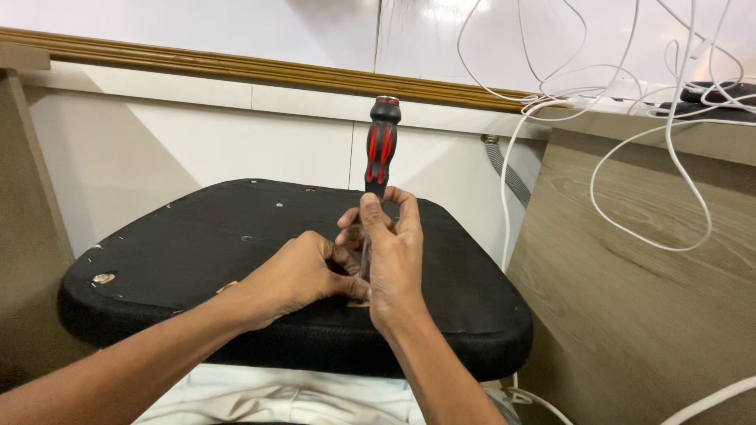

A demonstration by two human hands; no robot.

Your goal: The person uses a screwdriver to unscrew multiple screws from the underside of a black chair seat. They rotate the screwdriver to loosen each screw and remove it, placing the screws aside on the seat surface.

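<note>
- In the head view, a screwdriver [381, 149] with a black and red handle is held upright over the near middle of an upturned black seat pad [197, 236], its handle rising above both hands.
- The shaft just below the handle is gripped by the right hand [394, 256], with the fingers curled narrowly around it and the thumb pressed alongside.
- The lower part of the shaft is pinched by the left hand [303, 275], whose fingers are closed tightly and rested on the pad surface near its near edge.
- The tip of the screwdriver is hidden behind the hands, so the point of contact cannot be told.
- Small metal fittings are seen on the pad, one screw hole [103, 278] lying near its left edge.
- Loose white cables [669, 181] are draped over a wooden panel [630, 299] to the right of the pad.
- A white wall [197, 142] with a wooden moulding [236, 67] is seen behind the far edge of the pad.
</note>
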